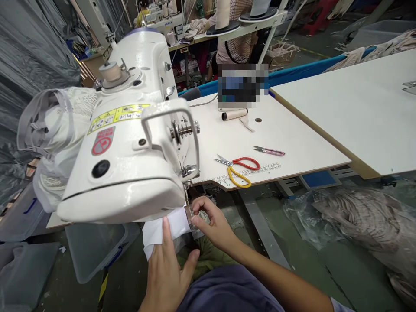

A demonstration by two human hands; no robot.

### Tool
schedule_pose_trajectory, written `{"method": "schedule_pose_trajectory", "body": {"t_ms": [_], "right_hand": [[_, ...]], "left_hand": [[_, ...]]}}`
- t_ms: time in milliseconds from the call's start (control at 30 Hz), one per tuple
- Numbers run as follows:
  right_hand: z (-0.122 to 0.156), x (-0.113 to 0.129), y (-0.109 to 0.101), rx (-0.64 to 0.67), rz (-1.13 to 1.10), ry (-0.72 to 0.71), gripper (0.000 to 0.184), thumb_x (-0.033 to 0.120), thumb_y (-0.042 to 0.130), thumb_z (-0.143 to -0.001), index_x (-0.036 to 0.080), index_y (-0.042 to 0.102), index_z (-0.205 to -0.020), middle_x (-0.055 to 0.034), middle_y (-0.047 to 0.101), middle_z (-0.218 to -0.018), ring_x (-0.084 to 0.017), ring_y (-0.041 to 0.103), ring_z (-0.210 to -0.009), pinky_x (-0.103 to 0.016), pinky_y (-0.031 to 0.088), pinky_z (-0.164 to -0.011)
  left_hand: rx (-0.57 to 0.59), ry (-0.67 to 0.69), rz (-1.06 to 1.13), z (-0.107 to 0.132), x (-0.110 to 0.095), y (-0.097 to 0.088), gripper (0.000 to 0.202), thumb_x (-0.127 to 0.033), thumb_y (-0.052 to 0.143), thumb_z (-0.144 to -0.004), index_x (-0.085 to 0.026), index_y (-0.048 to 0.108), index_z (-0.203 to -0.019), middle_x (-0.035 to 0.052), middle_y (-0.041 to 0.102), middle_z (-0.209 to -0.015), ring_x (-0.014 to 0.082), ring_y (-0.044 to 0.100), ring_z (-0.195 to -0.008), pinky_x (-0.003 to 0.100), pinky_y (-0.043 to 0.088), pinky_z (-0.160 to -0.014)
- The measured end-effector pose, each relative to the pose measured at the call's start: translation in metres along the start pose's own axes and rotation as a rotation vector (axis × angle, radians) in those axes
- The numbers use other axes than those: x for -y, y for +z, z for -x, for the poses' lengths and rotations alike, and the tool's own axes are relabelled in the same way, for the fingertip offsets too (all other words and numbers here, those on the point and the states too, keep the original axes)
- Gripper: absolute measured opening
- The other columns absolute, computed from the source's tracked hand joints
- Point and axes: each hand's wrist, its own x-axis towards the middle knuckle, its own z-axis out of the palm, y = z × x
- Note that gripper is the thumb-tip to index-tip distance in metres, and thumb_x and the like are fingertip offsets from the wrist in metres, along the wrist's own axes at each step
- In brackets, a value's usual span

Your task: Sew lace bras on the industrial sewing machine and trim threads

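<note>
A white sewing machine (130, 151) fills the left half of the view. Beneath its head, a piece of white fabric (154, 229) lies at the needle area. My left hand (169, 268) is laid against this fabric, fingers stretched out and thumb apart. Just right of the needle, my right hand (211, 221) is bent with thumb and index finger brought close together beside the fabric's edge. What those fingertips pinch, if anything, is too small to tell. The machine head hides part of the fabric.
Scissors (232, 163) with red and yellow handles, thread snips (269, 151) and a thread cone (234, 114) lie on the white table (302, 143). A bundle of white garments (58, 130) sits behind the machine. Plastic bins (94, 249) stand lower left; bagged fabric (364, 229) is at right.
</note>
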Motion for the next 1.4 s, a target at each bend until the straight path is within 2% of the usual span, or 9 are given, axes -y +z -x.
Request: {"method": "schedule_pose_trajectory", "body": {"t_ms": [233, 400, 567, 733, 833, 967, 1133, 1267, 1400], "right_hand": [[0.022, 0.012, 0.006, -0.006, 0.112, 0.047, 0.019, 0.033, 0.069, -0.084, 0.022, 0.058, -0.095, -0.0009, 0.058, -0.092, -0.018, 0.055, -0.087, -0.03, 0.042, -0.078], [0.048, 0.018, 0.002, 0.041, -0.054, 0.201, 0.016, 0.037, 0.063, -0.094, 0.022, 0.066, -0.098, -0.0016, 0.065, -0.091, -0.017, 0.058, -0.084, -0.028, 0.045, -0.076], [0.058, 0.027, -0.012, 0.04, -0.08, 0.185, 0.025, 0.041, 0.059, -0.098, 0.02, 0.068, -0.088, -0.0013, 0.063, -0.084, -0.015, 0.057, -0.079, -0.027, 0.045, -0.074], [0.06, 0.028, -0.026, 0.044, -0.168, 0.342, 0.033, 0.051, 0.06, -0.094, 0.02, 0.065, -0.084, -0.0012, 0.059, -0.08, -0.016, 0.054, -0.074, -0.027, 0.045, -0.069], [0.062, 0.026, -0.032, 0.062, -0.218, 0.423, 0.037, 0.057, 0.063, -0.09, 0.02, 0.063, -0.082, 0.0005, 0.054, -0.073, -0.014, 0.048, -0.066, -0.026, 0.041, -0.061], [0.064, 0.027, -0.037, 0.125, -0.232, 0.447, 0.037, 0.055, 0.063, -0.089, 0.02, 0.06, -0.078, 0.0013, 0.051, -0.07, -0.013, 0.043, -0.062, -0.024, 0.035, -0.056], [0.063, 0.035, -0.042, 0.26, -0.143, 0.418, 0.036, 0.051, 0.057, -0.093, 0.02, 0.056, -0.075, 0.0021, 0.05, -0.068, -0.013, 0.043, -0.061, -0.025, 0.035, -0.056], [0.061, 0.041, -0.045, 0.344, 0.115, 0.223, 0.03, 0.038, 0.054, -0.095, 0.02, 0.054, -0.071, 0.0019, 0.051, -0.068, -0.014, 0.047, -0.065, -0.026, 0.038, -0.062], [0.064, 0.039, -0.05, 0.408, 0.415, -0.112, 0.013, 0.024, 0.061, -0.092, 0.022, 0.058, -0.08, 0.0007, 0.059, -0.073, -0.015, 0.053, -0.068, -0.027, 0.039, -0.062]], "left_hand": [[0.033, -0.014, -0.013, 0.017, -0.02, 0.006, 0.086, -0.048, 0.043, -0.101, -0.006, -0.002, -0.161, 0.0296, 0.056, -0.142, 0.0365, 0.066, -0.118, 0.042, 0.06, -0.082], [0.056, -0.075, 0.039, 0.049, -0.056, 0.022, 0.081, -0.045, 0.038, -0.103, -0.011, -0.005, -0.162, 0.0262, 0.059, -0.14, 0.0332, 0.068, -0.116, 0.043, 0.061, -0.085], [0.097, -0.041, 0.206, 0.07, -0.069, 0.029, 0.083, -0.052, 0.04, -0.101, -0.013, 0.0, -0.163, 0.0258, 0.057, -0.143, 0.0344, 0.065, -0.123, 0.046, 0.061, -0.089], [0.196, 0.044, 0.676, 0.06, -0.053, 0.013, 0.072, -0.05, 0.042, -0.102, -0.019, 0.016, -0.161, 0.0065, 0.078, -0.093, 0.02, 0.076, -0.08, 0.031, 0.063, -0.072], [0.068, 0.059, 0.699, 0.046, -0.037, -0.003, 0.049, -0.027, 0.051, -0.1, -0.025, 0.041, -0.148, -0.0016, 0.074, -0.078, 0.0135, 0.071, -0.068, 0.024, 0.059, -0.07], [-0.03, 0.101, 0.595, 0.021, -0.022, -0.018, 0.041, -0.013, 0.051, -0.097, -0.024, 0.055, -0.137, 0.0067, 0.072, -0.116, 0.0177, 0.067, -0.112, 0.03, 0.054, -0.098], [0.264, 0.353, 0.565, -0.013, -0.02, -0.023, 0.059, -0.014, 0.044, -0.099, -0.018, 0.028, -0.155, 0.0137, 0.047, -0.154, 0.0238, 0.037, -0.147, 0.044, 0.038, -0.119], [0.303, 0.391, 0.533, -0.024, -0.018, -0.019, 0.042, -0.02, 0.052, -0.095, -0.018, 0.049, -0.137, 0.0117, 0.067, -0.125, 0.0249, 0.059, -0.121, 0.046, 0.046, -0.108], [0.188, 0.419, 0.506, -0.018, -0.014, -0.009, 0.008, -0.017, 0.053, -0.094, -0.019, 0.059, -0.089, 0.0029, 0.065, -0.078, 0.0184, 0.06, -0.074, 0.033, 0.05, -0.069]]}}
